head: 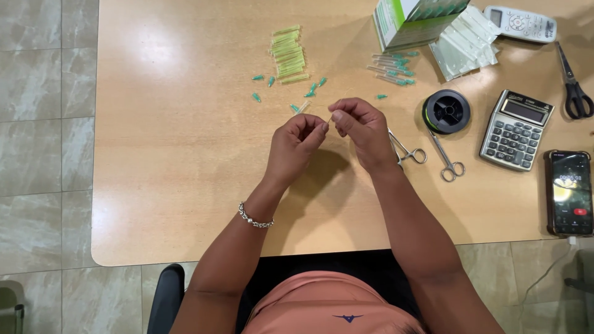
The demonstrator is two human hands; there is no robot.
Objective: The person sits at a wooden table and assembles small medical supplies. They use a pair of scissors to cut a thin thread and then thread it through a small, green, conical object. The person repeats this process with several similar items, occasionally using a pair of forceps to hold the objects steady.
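Observation:
My left hand [297,143] and my right hand [364,130] are raised close together over the middle of the wooden table [173,154]. The fingertips of both pinch a small thin item between them; it is too small to tell what it is. Just beyond my fingers lie loose green needle caps [312,90] and a small clear needle tube [303,107]. A row of yellow-green capped needles [288,54] lies farther back. My left wrist wears a bead bracelet [255,218].
Steel forceps [405,148] and a second pair [447,159] lie right of my right hand. A black thread spool [447,111], calculator [516,129], phone [569,192], scissors [573,86], remote [520,23], open box [411,21] and clear packets [465,44] fill the right side.

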